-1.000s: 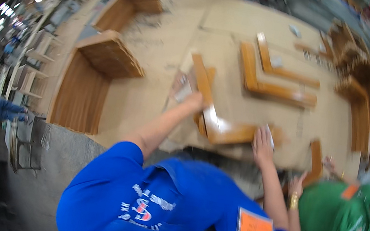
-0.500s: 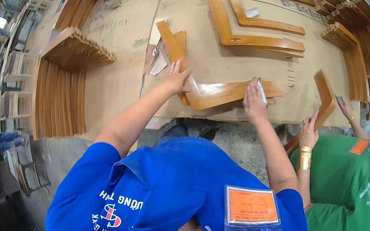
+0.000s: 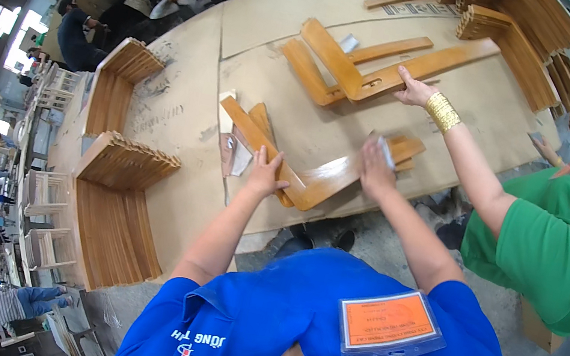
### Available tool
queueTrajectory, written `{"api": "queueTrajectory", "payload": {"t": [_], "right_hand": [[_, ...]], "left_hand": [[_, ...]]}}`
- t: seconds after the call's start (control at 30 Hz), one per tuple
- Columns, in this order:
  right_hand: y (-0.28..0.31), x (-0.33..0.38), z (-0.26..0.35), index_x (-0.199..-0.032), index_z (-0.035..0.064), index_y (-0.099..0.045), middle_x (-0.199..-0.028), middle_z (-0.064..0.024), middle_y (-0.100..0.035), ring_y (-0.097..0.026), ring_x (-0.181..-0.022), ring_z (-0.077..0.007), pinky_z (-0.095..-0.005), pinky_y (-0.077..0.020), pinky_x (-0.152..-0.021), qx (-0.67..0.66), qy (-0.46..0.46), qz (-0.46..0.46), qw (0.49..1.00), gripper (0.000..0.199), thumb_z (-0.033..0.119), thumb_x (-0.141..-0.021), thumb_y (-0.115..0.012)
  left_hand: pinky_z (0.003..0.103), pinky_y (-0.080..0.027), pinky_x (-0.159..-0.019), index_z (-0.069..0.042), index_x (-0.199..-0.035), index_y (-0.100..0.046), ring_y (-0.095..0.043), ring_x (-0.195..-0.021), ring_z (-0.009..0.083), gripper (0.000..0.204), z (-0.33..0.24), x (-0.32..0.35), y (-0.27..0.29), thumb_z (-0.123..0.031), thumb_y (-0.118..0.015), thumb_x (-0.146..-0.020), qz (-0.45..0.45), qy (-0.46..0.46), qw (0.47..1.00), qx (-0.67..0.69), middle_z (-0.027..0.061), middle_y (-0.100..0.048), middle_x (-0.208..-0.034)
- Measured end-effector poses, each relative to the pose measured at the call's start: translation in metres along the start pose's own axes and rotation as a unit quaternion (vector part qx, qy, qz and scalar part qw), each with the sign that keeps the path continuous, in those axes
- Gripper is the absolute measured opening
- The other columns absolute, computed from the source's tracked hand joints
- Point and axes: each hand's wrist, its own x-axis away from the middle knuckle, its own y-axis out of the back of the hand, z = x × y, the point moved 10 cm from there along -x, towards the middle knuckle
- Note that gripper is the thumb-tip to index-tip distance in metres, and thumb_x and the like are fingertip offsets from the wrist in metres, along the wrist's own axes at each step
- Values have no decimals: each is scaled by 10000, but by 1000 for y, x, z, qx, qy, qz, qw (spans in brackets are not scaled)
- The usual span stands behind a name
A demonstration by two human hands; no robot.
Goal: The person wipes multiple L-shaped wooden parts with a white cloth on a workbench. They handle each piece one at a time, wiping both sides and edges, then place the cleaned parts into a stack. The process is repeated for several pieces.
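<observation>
An L-shaped, varnished wooden piece point(image 3: 307, 191) lies in front of me, on top of another similar wooden piece point(image 3: 259, 117). Near its bend, my left hand point(image 3: 267, 175) grips the left arm of the upper piece, fingers across the top. My right hand point(image 3: 376, 173), smeared by motion, presses a folded whitish sheet that looks like sandpaper point(image 3: 386, 151) on its right arm. Just left of the pieces lie brown and whitish scraps of such paper point(image 3: 237, 157).
Stacked L-shaped wooden pieces point(image 3: 115, 224) stand at the left, with more stacks point(image 3: 522, 63) at the far right. At the right, a co-worker in green point(image 3: 557, 234) reaches over the table with one hand point(image 3: 416, 91) on another wooden piece point(image 3: 337, 57).
My right hand has slid a little inward along the wooden piece; my left hand keeps its place on it. The co-worker has moved a wooden piece over to the pieces farther back.
</observation>
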Motion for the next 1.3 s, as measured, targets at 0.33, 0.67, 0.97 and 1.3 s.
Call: {"api": "queueTrajectory", "payload": {"t": [0.33,0.67,0.97,1.3], "right_hand": [[1,-22,-50,-1403,-2,-361,-1495,-169,-314,-239,-1410,-302,-371,-165,-1176,-214,-37,-66,974,519,166,-920,-451],[-32,69,156,-1432,-11,-299,-1491,-196,-316,-296,-1391,-331,-408,-246,-1154,-78,330,27,940,537,88,-911,-382],[-43,47,86,-1436,-8,-297,-1517,-205,-255,-219,-1425,-326,-429,-214,-1153,-115,181,75,974,584,175,-901,-441],[-19,58,83,-1460,55,-305,-1523,-122,-291,-237,-1421,-309,-407,-252,-1142,-63,243,18,968,677,204,-841,-535]], "left_hand": [[459,-228,-1145,-179,-1439,-368,-146,-1406,463,944,11,-14,-14,-404,-827,-646,-7,-14,999,-29,321,-94,-1515],[478,-109,-1163,-142,-1467,-307,-52,-1416,482,988,-1,-3,-13,-458,-799,-670,37,-18,999,-23,364,-150,-1484],[484,-148,-1155,-180,-1468,-313,-77,-1405,502,1006,6,-8,-18,-448,-822,-643,22,-8,1000,-10,348,-106,-1502],[438,-220,-1148,-220,-1465,-320,-116,-1408,474,979,5,-4,-14,-387,-834,-649,14,2,1000,-9,292,-53,-1534]]}}
